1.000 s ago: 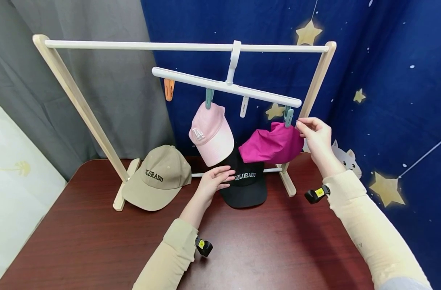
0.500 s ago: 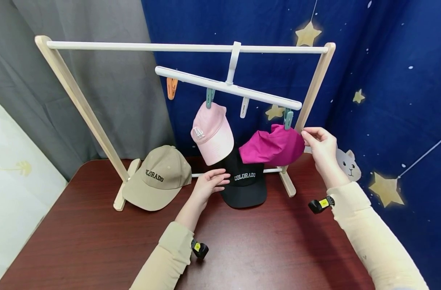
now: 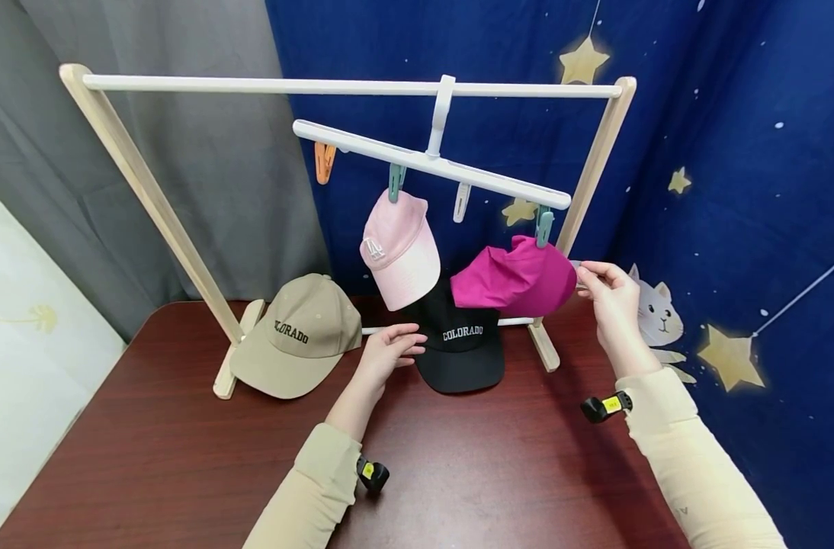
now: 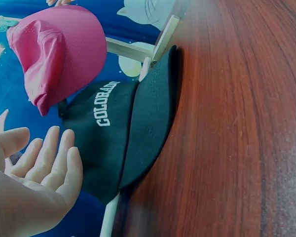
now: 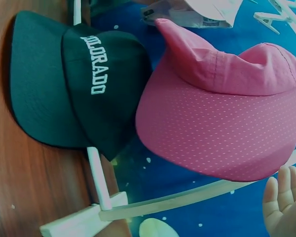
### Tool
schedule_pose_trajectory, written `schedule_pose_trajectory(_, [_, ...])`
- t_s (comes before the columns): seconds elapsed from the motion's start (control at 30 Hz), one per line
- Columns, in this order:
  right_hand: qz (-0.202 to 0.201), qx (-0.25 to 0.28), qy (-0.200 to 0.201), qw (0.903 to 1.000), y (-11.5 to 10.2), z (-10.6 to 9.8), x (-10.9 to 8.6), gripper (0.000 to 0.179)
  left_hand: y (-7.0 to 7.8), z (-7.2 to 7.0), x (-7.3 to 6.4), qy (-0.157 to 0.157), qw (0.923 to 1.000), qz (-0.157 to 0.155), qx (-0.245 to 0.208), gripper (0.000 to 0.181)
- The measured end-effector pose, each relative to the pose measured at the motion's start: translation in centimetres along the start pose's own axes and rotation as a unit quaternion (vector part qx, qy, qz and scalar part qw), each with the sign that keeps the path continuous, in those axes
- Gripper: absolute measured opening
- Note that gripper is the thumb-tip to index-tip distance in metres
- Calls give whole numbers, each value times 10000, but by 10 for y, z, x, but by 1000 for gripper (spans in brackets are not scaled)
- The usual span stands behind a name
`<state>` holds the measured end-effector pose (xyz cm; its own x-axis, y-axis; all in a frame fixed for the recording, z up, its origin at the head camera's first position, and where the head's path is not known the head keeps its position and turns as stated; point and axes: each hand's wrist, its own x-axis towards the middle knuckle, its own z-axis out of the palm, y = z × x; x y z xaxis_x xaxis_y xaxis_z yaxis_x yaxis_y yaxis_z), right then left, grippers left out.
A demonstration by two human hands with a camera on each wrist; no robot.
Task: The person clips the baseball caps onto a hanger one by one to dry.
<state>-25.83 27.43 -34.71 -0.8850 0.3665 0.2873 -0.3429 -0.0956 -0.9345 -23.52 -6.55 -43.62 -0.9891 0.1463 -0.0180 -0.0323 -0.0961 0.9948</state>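
A magenta cap hangs from a teal clothespin at the right end of a white clip hanger. Right at the brim's outer edge is my right hand, its thumb and forefinger close together and the other fingers loosely extended. Behind and below the magenta cap, a black COLORADO cap sits on the table. My left hand hovers by its left side, palm turned up and fingers relaxed, holding nothing. A pale pink LA cap hangs from another teal clothespin.
A tan COLORADO cap lies by the left foot of the wooden rack. The hanger hooks over the rack's white rail and tilts down to the right. An orange clothespin and a white one hang without caps.
My right hand has moved from beside the teal clothespin down along the magenta cap's brim. My left hand has drawn slightly left and down, away from the black cap's lettering.
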Motion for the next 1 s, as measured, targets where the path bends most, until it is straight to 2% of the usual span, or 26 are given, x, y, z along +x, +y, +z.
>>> schedule_pose_trajectory(0.47, [490, 427, 576, 9962, 29, -7, -18, 10, -5, -6, -5, 295, 9993, -191, 99, 34])
schedule_pose_trajectory(0.77, [841, 280, 739, 9933, 45, -8, -26, 6, -11, -9, -6, 425, 9979, -484, -43, 33])
schedule_pose_trajectory(1.0, [1058, 192, 700, 9917, 62, -2, -39, 20, -16, -8, -7, 478, 9965, -609, -306, 33])
